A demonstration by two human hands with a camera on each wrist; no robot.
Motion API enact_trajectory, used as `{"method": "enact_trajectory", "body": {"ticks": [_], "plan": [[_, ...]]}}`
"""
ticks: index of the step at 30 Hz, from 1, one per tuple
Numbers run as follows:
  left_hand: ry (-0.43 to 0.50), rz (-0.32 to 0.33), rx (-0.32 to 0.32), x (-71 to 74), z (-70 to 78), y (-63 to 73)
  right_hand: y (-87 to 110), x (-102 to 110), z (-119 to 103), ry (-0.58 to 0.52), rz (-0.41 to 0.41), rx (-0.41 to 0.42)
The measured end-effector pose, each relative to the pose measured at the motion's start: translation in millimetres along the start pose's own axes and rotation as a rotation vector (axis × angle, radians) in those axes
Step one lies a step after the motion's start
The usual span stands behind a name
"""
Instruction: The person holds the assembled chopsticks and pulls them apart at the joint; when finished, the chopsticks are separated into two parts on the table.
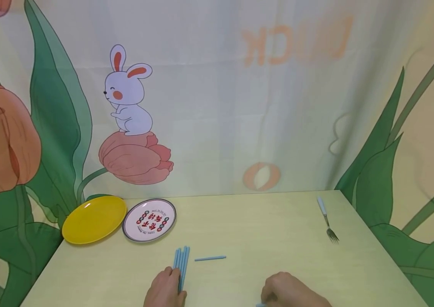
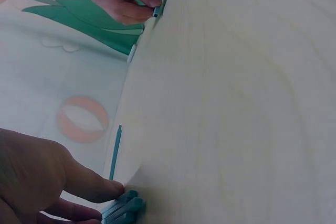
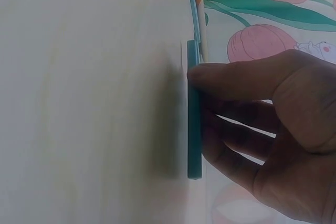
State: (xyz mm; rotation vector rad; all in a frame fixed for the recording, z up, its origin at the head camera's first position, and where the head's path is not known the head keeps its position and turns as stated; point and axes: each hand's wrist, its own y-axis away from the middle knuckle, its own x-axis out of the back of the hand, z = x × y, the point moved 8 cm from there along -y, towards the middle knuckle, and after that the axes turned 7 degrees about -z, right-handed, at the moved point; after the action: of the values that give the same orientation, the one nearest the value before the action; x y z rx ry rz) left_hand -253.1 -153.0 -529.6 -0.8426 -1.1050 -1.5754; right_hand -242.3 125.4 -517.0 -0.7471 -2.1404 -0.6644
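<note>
My left hand grips a bundle of several light-blue chopsticks low over the table. In the left wrist view the thumb and fingers lie on either side of the bundle's thick ends. To the right, my right hand pinches one blue chopstick between thumb and fingers. The head view shows only a small end of that stick. Between the hands and farther back, a single blue chopstick lies crosswise on the table, touched by neither hand.
A yellow plate and a white printed plate sit at the table's back left. At the right lies a fork with a pale-blue handle. Behind the pale table hangs a curtain printed with tulips and a rabbit.
</note>
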Motion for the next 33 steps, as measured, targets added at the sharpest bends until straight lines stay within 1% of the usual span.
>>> {"method": "enact_trajectory", "body": {"ticks": [3, 5, 10, 14, 23, 29, 31, 33], "plan": [[0.009, -0.022, 0.046, -2.5, -3.8, 0.2, -0.2, -1.4, 1.0, -0.012, -0.008, -0.010], [0.018, -0.026, 0.063, -3.6, -5.4, 0.6, -0.2, -2.7, 3.4, -0.028, -0.016, -0.028], [0.039, -0.023, 0.073, -3.7, -6.9, 1.6, -1.8, -4.9, 8.3, -0.028, -0.046, -0.064], [0.041, -0.040, 0.087, -3.5, -7.5, 2.2, -2.6, -6.1, 10.2, -0.030, -0.065, -0.082], [0.011, -0.016, 0.065, 1.5, -6.1, 6.7, -4.2, -6.2, 10.1, -0.037, -0.069, -0.086], [0.018, 0.046, 0.015, 7.1, -4.9, 9.8, -3.8, -6.0, 8.8, -0.042, -0.067, -0.082], [0.015, 0.064, 0.016, 9.2, -4.6, 10.7, -3.2, -6.0, 8.7, -0.050, -0.063, -0.085], [0.012, 0.068, 0.029, 10.2, -4.8, 11.1, -2.9, -5.9, 8.9, -0.058, -0.060, -0.090]]}}
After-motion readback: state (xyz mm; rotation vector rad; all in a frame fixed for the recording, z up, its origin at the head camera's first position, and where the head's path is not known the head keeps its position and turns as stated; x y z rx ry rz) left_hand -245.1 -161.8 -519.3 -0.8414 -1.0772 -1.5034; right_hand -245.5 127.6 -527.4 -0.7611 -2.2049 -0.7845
